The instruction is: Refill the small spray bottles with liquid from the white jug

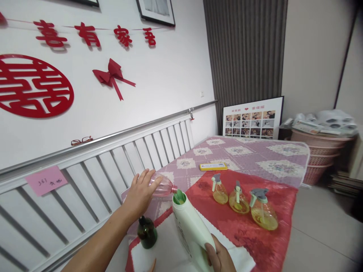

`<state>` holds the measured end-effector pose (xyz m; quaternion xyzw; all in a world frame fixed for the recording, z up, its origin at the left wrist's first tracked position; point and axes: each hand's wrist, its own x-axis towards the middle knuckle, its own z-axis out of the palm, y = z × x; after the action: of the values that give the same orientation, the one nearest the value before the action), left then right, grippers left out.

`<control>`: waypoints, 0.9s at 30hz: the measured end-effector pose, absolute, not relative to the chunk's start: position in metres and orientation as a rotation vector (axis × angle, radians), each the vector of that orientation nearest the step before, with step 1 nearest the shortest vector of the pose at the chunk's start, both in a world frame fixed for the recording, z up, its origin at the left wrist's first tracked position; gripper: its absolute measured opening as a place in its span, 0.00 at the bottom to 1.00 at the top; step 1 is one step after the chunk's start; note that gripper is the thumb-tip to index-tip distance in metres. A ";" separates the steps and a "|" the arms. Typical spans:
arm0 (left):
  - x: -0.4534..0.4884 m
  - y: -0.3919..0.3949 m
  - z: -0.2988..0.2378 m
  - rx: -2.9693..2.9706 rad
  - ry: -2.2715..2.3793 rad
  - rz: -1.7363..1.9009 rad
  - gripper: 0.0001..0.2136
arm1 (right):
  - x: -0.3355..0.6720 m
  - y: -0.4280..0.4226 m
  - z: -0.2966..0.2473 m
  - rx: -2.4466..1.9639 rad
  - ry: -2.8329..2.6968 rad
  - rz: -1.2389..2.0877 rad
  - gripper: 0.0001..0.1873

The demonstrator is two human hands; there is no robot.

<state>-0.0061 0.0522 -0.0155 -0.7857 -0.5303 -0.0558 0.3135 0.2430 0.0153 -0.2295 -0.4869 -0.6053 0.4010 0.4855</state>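
My left hand (139, 193) is wrapped around a clear pink bottle (162, 186), tilted with its neck toward the right. Its mouth meets the green spout (179, 197) of a pale green detergent jug (190, 230); whether liquid is flowing I cannot tell. The jug leans away from me, its handle gripped by my right hand (220, 254). Below my left wrist a dark green bottle (147, 235) with a black top stands on a white cloth (167, 251). Three spray bottles, a left one (220, 193), a middle one (238, 204) and a right one (265, 217), hold yellow liquid.
Red cloth (241, 236) covers part of the table's purple patterned cover (195, 160). A flat yellow box (213, 166) lies farther back. White railings (124, 160) run along the left. Stacked pink baskets (316, 160) and a framed photo board (251, 130) stand behind.
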 end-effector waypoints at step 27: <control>-0.007 0.054 -0.014 -2.064 -1.371 -0.131 0.34 | 0.243 0.015 -0.228 -1.186 -1.473 0.984 0.34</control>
<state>-0.0073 0.0535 -0.0144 -0.7869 -0.5225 -0.0501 0.3244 0.2431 0.0147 -0.2278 -0.4868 -0.6048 0.4039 0.4838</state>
